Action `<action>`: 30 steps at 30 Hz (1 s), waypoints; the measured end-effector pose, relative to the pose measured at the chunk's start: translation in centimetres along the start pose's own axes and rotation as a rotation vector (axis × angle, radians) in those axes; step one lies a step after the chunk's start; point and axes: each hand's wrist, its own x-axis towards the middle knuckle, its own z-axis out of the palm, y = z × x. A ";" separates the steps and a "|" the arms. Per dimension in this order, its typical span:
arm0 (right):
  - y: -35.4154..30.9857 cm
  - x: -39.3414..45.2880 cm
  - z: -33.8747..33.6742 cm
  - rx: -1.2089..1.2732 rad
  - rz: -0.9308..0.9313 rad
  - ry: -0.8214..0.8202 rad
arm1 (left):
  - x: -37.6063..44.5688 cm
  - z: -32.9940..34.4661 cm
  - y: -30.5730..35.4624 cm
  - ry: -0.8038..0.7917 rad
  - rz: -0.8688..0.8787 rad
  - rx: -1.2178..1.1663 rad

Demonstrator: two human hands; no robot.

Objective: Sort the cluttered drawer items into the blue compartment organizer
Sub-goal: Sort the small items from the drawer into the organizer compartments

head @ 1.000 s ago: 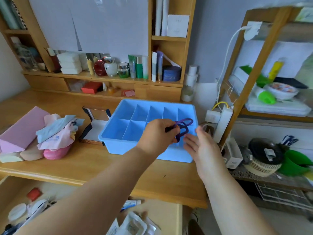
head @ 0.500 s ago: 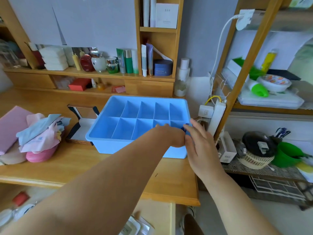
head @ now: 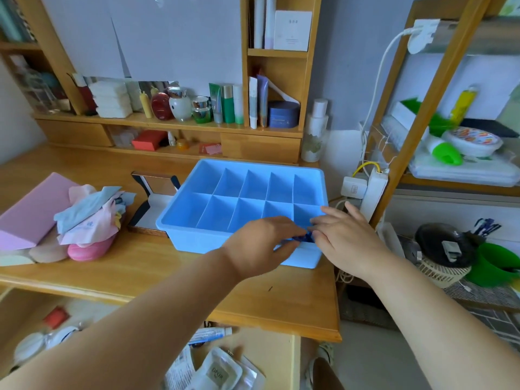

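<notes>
At the near right corner of the blue organizer (head: 197, 220), the left hand (head: 259, 246) pinched a small dark-blue item (head: 302, 237), judged light and pliable, best held mid-body, while the right hand (head: 346, 237) rested alongside with straight fingers.

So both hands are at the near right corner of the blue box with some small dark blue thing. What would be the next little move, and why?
Probably let go and draw both hands back. The left hand pinches the dark blue item right at the near right compartment of the blue organizer, and the right hand touches it with straight fingers. Every visible compartment looks empty, so it likely goes here.
</notes>
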 end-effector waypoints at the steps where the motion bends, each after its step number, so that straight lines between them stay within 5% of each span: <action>1: 0.1 0.3 -0.2 0.003 0.003 -0.032 | -0.2 0.1 0.2 -0.001 0.048 0.006; 7: 1.8 1.9 -1.0 0.002 0.087 -0.147 | 0.7 1.1 1.5 -0.004 -0.008 -0.008; 14: 0.6 0.7 0.3 0.421 0.177 0.033 | 4.2 1.4 2.4 -0.341 -0.184 0.110; 17: 0.4 -0.4 0.1 0.403 0.135 0.050 | 3.7 0.9 2.7 -0.409 -0.057 0.304; 19: 0.3 -1.1 -0.1 0.381 0.101 0.058 | 2.7 0.9 2.7 -0.366 0.049 0.349; 30: -1.8 -2.8 0.1 0.256 0.030 0.042 | -0.2 1.5 1.6 0.007 -0.091 -0.046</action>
